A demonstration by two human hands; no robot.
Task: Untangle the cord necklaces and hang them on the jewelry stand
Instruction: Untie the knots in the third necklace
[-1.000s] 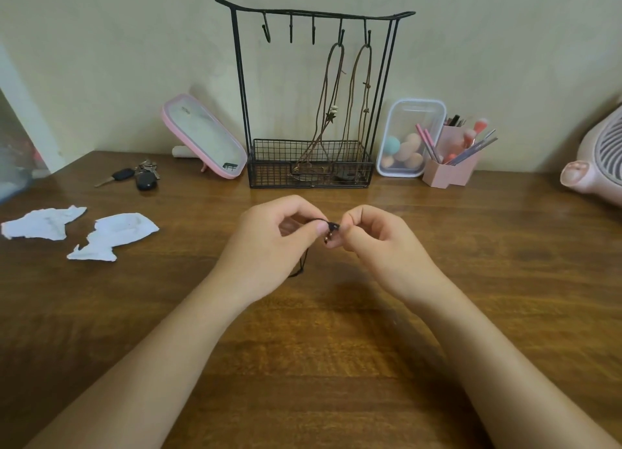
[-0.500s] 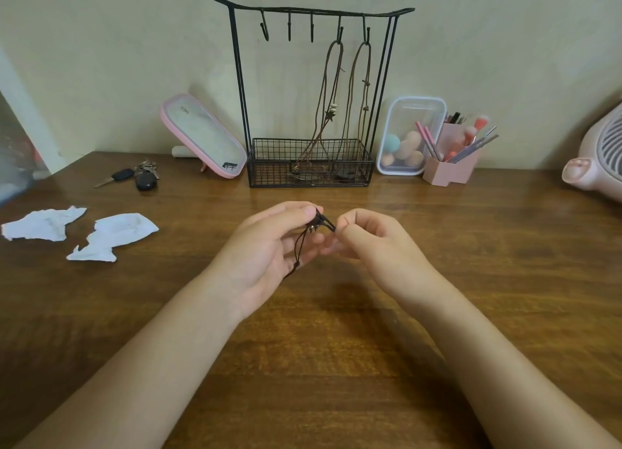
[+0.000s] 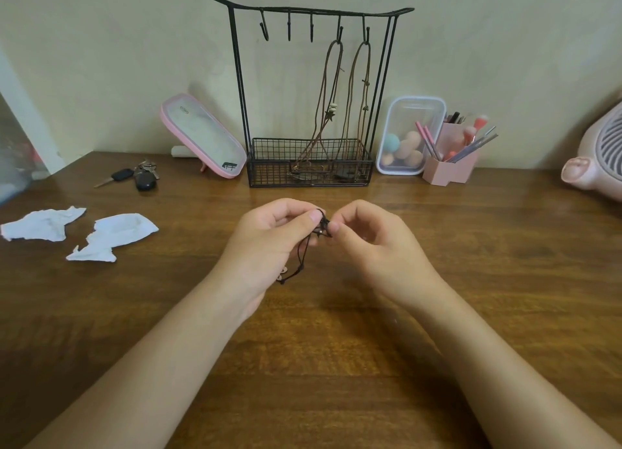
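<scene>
Black cord necklace (image 3: 300, 256) is pinched between your left hand (image 3: 269, 246) and right hand (image 3: 380, 250), fingers curled, above the middle of the table (image 3: 471, 280). At its back edge the jewelry stand (image 3: 269, 172) holds 2 brown necklaces (image 3: 329, 115); keys (image 3: 141, 177) and 2 crumpled papers (image 3: 114, 236) lie left.

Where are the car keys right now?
In the head view, the car keys lie back left on the table, left of the pink mirror, behind the crumpled paper.

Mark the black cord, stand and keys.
black cord (image 3: 300, 258): head view, on the dangling strands.
stand (image 3: 269, 173): head view, on the front mesh of its basket.
keys (image 3: 145, 180): head view, on the black fob.
</scene>
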